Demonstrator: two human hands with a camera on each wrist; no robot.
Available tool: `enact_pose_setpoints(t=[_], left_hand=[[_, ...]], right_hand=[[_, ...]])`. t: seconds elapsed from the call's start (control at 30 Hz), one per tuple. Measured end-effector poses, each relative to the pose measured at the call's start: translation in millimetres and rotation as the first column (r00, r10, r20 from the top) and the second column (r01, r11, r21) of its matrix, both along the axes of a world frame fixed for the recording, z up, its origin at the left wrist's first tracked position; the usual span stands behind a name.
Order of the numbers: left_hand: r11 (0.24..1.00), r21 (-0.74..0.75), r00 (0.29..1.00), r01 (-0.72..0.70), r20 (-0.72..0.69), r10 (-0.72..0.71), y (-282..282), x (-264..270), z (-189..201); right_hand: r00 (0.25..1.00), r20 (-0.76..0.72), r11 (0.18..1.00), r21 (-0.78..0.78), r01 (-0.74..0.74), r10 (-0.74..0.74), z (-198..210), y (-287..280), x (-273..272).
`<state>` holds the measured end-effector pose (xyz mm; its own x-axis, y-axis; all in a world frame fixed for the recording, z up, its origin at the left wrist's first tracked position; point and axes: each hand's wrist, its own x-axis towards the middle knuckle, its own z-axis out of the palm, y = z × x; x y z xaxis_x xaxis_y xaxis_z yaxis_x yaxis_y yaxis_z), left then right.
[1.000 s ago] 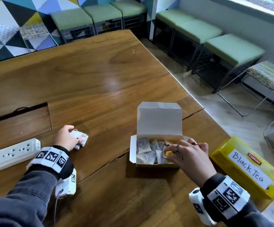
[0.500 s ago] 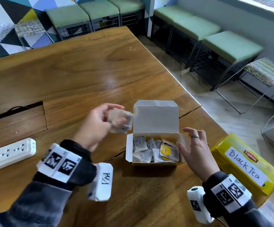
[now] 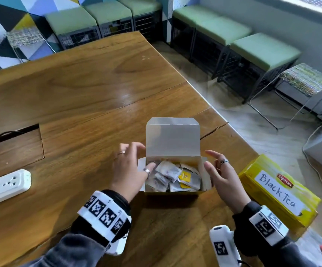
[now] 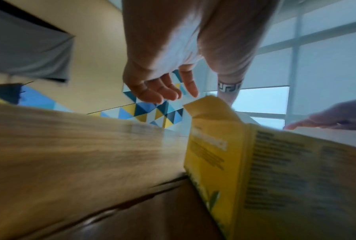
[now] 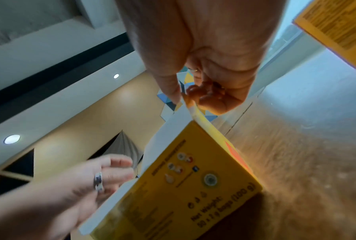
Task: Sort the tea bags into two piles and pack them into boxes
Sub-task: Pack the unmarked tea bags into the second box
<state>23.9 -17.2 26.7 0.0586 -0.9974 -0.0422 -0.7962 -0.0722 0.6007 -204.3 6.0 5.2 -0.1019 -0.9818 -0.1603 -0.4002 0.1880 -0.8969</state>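
An open yellow tea box (image 3: 172, 140) stands on the wooden table (image 3: 83, 97) with its lid up. Several tea bags (image 3: 172, 176) fill it, one showing a yellow tag (image 3: 184, 177). My left hand (image 3: 145, 157) hovers at the box's left flap with fingers relaxed and nothing in it; the left wrist view shows the same empty hand (image 4: 173, 94) above the box (image 4: 244, 162). At the box's right flap my right hand (image 3: 207, 158) has loose fingers, the thumb touching the flap. In the right wrist view that flap's edge (image 5: 191, 107) runs between thumb and fingers.
A shut yellow box labelled "Black Tea" (image 3: 277, 191) lies right of my right hand, at the table's edge. A white power strip (image 3: 4, 185) lies at the left, with a cable hatch (image 3: 11, 145) behind it. Green stools (image 3: 262, 49) line the walls.
My left hand lifted tea bags from the table at the left, carried them to the box and let them go inside. My right hand left the box's inside for its right flap.
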Motion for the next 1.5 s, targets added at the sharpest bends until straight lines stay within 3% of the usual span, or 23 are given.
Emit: enact_pose_setpoints(t=[0.07, 0.13, 0.27, 0.4, 0.5, 0.63, 0.73, 0.8, 0.9, 1.1, 1.37, 1.5], left_hand=[[0.986, 0.148, 0.986, -0.080, -0.135, 0.100, -0.8, 10.3, -3.1], [0.973, 0.225, 0.953, -0.059, -0.279, 0.122, -1.3, 14.1, -6.2], [0.987, 0.152, 0.896, 0.045, -0.443, 0.028, 3.0, 10.1, -6.0], [0.987, 0.127, 0.857, 0.095, -0.515, -0.016, 2.6, 14.0, -9.3], [0.978, 0.130, 0.866, 0.162, -0.495, -0.078, -0.1, 19.8, -9.8], [0.945, 0.156, 0.823, 0.288, -0.545, -0.160, 0.4, 27.9, -5.0], [0.873, 0.170, 0.785, 0.456, -0.540, -0.305, 3.1, 33.3, -1.9], [0.838, 0.193, 0.762, 0.511, -0.553, -0.337, 2.6, 35.5, -4.2], [0.857, 0.191, 0.779, 0.478, -0.543, -0.313, 1.8, 35.9, -8.5], [0.867, 0.178, 0.841, 0.466, -0.394, -0.371, 2.5, 35.1, -10.1], [0.878, 0.099, 0.880, 0.468, -0.146, -0.453, 7.4, 32.0, -21.5], [0.867, 0.098, 0.870, 0.488, 0.023, -0.492, 15.7, 32.4, -27.6]], right_hand=[[0.983, 0.183, 0.997, 0.082, 0.009, -0.024, 0.1, -2.9, 0.4], [0.965, 0.260, 0.992, 0.128, -0.013, -0.021, -1.5, -5.6, 1.4], [0.960, 0.268, 0.982, 0.143, -0.124, 0.082, -4.7, -10.6, 4.2], [0.936, 0.343, 0.975, 0.174, -0.140, 0.073, -3.0, -15.3, 5.2], [0.910, 0.404, 0.980, 0.125, -0.155, 0.092, 0.0, -11.3, 2.6], [0.873, 0.410, 0.954, 0.018, -0.298, 0.265, 7.8, 0.4, -2.3], [0.827, 0.457, 0.933, -0.023, -0.358, 0.328, 10.7, 6.1, -5.2], [0.839, 0.410, 0.923, -0.017, -0.385, 0.358, 10.1, 8.6, -5.9], [0.858, 0.333, 0.904, 0.037, -0.426, 0.391, 6.5, 10.0, -6.9], [0.905, -0.127, 0.910, -0.041, -0.413, 0.405, 7.4, 10.3, -0.3], [0.800, -0.461, 0.864, -0.124, -0.487, 0.384, -12.8, 18.8, -0.8], [0.620, -0.748, 0.843, -0.162, -0.513, 0.234, -9.0, 24.2, 6.0]])
